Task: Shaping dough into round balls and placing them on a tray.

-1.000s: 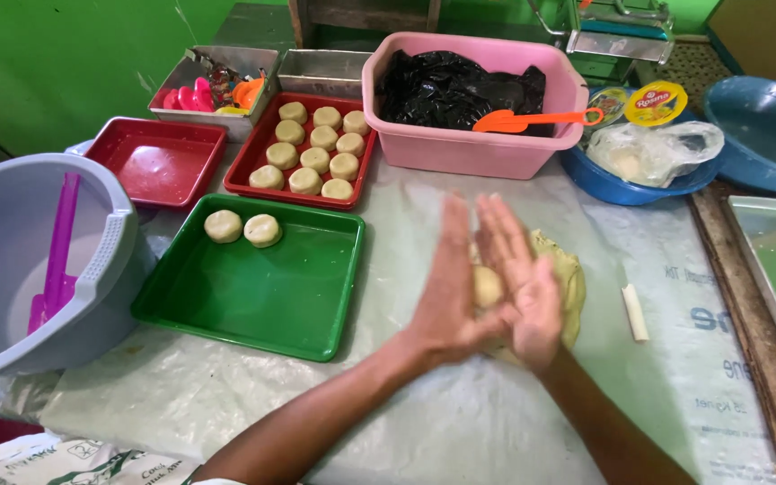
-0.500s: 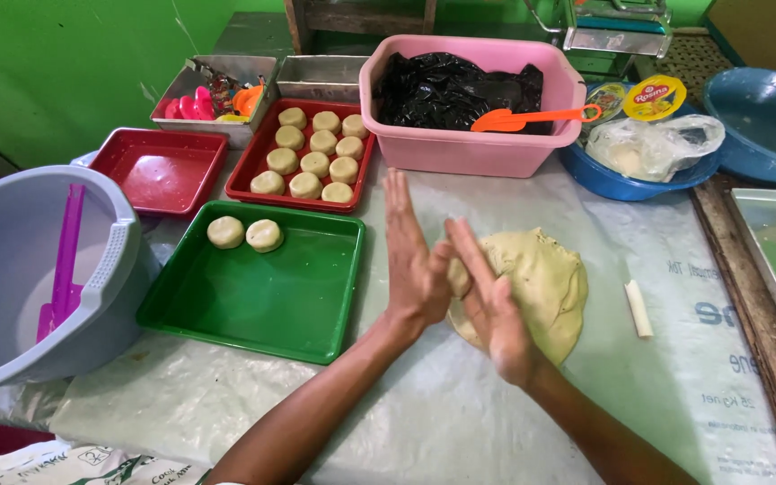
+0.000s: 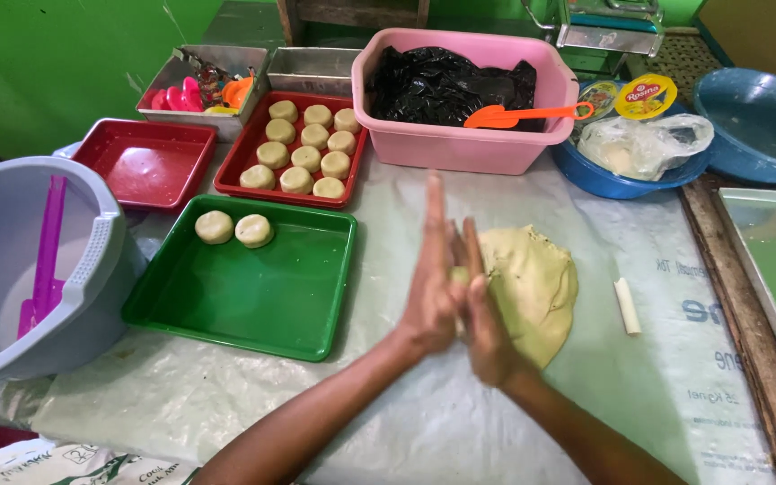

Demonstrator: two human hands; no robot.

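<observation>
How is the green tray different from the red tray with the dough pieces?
The green tray holds only two dough rounds in its far corner; the red tray is nearly full, holding nine rounds in rows. The green tray looks bigger and lies nearer the hands. Both are flat, square plastic trays holding the same pale rounds.

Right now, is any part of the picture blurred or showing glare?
Head view: the left hand and right hand look slightly motion-blurred; the green tray stays sharp with soft glare on its floor; lighting is even, shadows faint.
</observation>
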